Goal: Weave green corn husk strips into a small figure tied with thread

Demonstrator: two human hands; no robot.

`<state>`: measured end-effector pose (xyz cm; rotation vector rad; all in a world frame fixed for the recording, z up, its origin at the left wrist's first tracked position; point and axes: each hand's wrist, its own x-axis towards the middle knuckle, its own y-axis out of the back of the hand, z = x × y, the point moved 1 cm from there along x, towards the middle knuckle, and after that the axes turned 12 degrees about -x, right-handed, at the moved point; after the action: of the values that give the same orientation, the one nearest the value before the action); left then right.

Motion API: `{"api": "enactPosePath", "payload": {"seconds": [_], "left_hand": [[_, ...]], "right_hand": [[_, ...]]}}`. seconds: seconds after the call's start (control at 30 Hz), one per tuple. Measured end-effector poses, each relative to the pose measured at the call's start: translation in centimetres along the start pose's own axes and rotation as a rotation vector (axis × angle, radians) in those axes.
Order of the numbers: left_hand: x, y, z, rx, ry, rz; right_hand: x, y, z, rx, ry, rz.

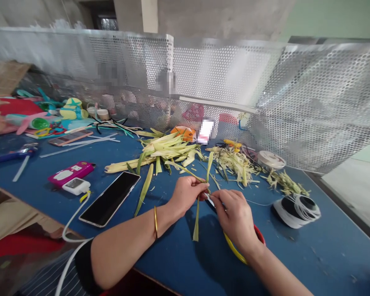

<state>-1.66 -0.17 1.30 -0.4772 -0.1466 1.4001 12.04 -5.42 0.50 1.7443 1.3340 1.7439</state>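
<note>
In the head view, we are seeing our two hands working over the near middle of a blue surface (172,255). Our left hand (188,193), below a gold bracelet (156,222), is pinching a green leaf strip (196,226) between thumb and fingers; the strip is sticking up above that grip and hanging down below it. Our right hand (234,211) is sitting just beside, its grip pressing together on a slim silvery piece (209,200); its full shape is hiding behind the fingers. A yellow-and-red object (236,248) is showing partly beneath the right wrist. To the right, a thread spool (296,209) is lying with a fine white line running toward the right hand. Farther off, a pile of pale leaves (165,150) and, to its right, shredded leaves (234,164) are lying. On the left, a dark phone (110,199) is resting near a magenta device (70,172), whose small label we are finding too small to read. At the far side, a lit phone (206,131) is showing a blurred screen, and an orange packet (183,132) is bearing dark print we cannot make out.
</note>
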Motion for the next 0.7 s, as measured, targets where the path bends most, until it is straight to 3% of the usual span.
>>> {"api": "enactPosePath", "payload": {"seconds": [0.13, 0.33, 0.47, 0.57, 0.7], "left_hand": [[0.0, 0.2, 0.1, -0.002, 0.033, -0.014], [-0.1, 0.7, 0.1, -0.024, 0.199, -0.156], [-0.2, 0.7, -0.2, -0.007, 0.273, -0.283], [-0.3, 0.7, -0.4, 0.028, 0.267, -0.325], [-0.3, 0.8, -0.7, 0.106, 0.240, -0.345]], "right_hand": [[0.2, 0.2, 0.1, 0.138, -0.060, -0.051], [0.8, -0.2, 2.3, 0.521, -0.568, -0.150], [0.9, -0.9, 2.6, 0.929, -0.780, -0.266], [0.8, -1.1, 2.2, 1.111, -0.854, -0.295], [0.8, -1.1, 1.9, 1.142, -0.844, -0.252]]}}
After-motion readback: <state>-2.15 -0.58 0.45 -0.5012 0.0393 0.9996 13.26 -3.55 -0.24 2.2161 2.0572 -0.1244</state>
